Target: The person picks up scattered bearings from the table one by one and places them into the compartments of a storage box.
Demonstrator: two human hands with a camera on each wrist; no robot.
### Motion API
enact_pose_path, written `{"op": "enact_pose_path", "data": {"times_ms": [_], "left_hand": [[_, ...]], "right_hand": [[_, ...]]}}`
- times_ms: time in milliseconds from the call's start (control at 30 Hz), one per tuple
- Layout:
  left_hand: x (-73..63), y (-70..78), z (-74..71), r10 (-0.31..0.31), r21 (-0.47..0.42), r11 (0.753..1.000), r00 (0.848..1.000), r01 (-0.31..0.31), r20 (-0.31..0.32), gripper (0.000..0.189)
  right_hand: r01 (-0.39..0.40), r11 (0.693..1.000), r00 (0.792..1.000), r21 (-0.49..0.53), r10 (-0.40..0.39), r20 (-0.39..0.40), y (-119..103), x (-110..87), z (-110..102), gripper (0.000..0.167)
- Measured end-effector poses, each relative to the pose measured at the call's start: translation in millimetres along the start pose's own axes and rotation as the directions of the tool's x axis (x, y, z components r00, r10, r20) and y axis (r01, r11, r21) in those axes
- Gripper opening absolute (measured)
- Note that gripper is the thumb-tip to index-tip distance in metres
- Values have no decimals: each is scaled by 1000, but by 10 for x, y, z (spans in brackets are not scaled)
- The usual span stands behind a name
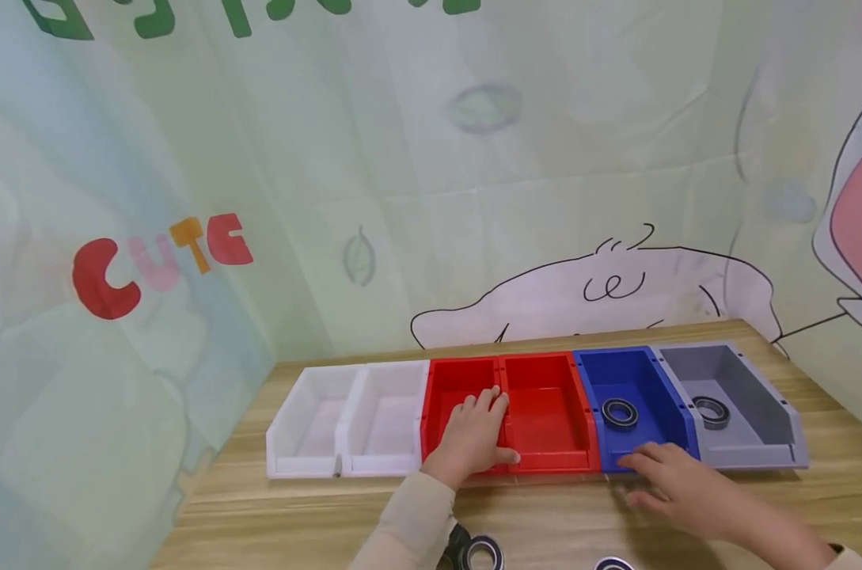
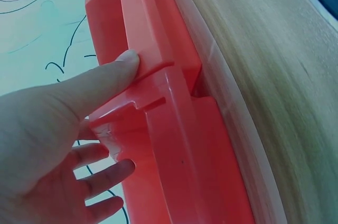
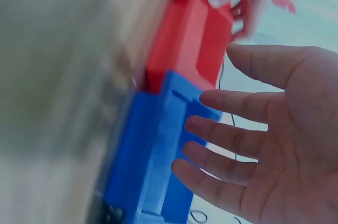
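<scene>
My left hand (image 1: 469,435) is over the two joined red bins, fingers spread above the left red bin (image 1: 466,370). In the left wrist view its thumb (image 2: 119,71) rests on the front rim of the right red bin (image 2: 142,28). At the front edge of the blue bin (image 1: 619,368), my right hand (image 1: 687,487) holds nothing. The right wrist view shows its fingers (image 3: 227,134) extended and apart; whether they touch the blue bin is unclear. A ring-shaped bearing (image 1: 606,416) lies in the blue bin, another bearing (image 1: 723,419) in the grey bin (image 1: 744,396).
Two white bins (image 1: 384,419) stand left of the red ones, in the same row on the wooden table (image 1: 317,514). Near the bottom edge lie a bearing (image 1: 481,540) beside a dark object (image 1: 457,541), and a partly cut-off bearing (image 1: 613,563). A printed cloth (image 1: 374,158) hangs behind.
</scene>
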State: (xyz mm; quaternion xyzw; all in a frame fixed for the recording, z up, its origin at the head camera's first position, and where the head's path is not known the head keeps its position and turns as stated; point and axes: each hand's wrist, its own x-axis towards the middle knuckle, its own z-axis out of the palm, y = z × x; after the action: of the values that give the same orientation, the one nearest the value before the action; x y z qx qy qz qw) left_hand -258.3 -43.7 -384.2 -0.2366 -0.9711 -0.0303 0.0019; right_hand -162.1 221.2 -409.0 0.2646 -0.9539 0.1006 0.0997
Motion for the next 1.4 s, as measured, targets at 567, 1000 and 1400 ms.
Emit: {"op": "enact_pose_path", "data": {"times_ms": [567, 1000, 1400], "left_hand": [[-4, -22, 12, 14, 25, 1000, 1000, -14, -4, 89], [-23, -6, 5, 7, 23, 1000, 1000, -7, 2, 89], [-24, -14, 19, 5, 5, 1000, 1000, -5, 7, 89]], "right_hand": [[-121, 948, 899, 294, -21, 437, -435, -147, 439, 49], [58, 982, 934, 178, -116, 337, -610, -118, 662, 36], [-36, 967, 928, 252, -61, 367, -609, -104, 647, 31]]}}
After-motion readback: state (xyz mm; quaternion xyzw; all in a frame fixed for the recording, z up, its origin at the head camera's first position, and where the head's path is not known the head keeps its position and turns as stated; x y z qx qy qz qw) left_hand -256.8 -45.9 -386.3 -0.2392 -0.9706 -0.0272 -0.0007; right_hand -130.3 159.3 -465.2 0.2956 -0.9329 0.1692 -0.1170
